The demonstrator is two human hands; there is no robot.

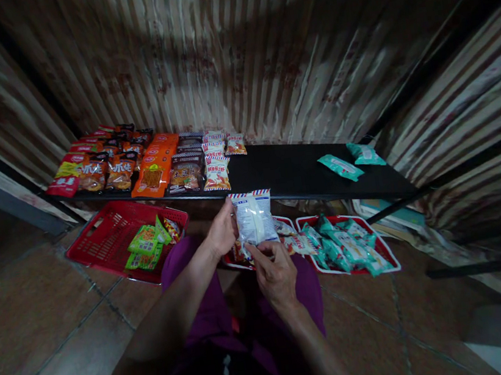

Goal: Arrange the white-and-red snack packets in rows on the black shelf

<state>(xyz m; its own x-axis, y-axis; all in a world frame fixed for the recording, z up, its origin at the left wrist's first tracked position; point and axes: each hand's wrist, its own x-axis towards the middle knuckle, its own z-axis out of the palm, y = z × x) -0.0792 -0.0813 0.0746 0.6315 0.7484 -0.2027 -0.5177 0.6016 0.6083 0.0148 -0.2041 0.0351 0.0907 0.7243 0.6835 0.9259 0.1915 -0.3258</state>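
Both my hands hold one white snack packet (254, 217) with a red-and-blue striped top edge, its printed back turned up toward me. My left hand (223, 231) grips it along the left side. My right hand (276, 273) pinches its bottom edge. Below and behind the packet, partly hidden by it and my hands, is a basket with more snack packets (299, 244). Just ahead on the black shelf (271, 169) lies a column of similar striped packets (217, 172), with a single striped packet (235, 144) beside it at the back.
Left on the shelf lie brown packets (186, 170), orange packets (155, 166) and red-black packets (94, 171); two teal packets (340, 166) lie right. A red basket (99, 232) holds green packets (147, 244). Another basket (391, 255) holds teal packets (348, 245). Corrugated sheeting (214, 51) stands behind.
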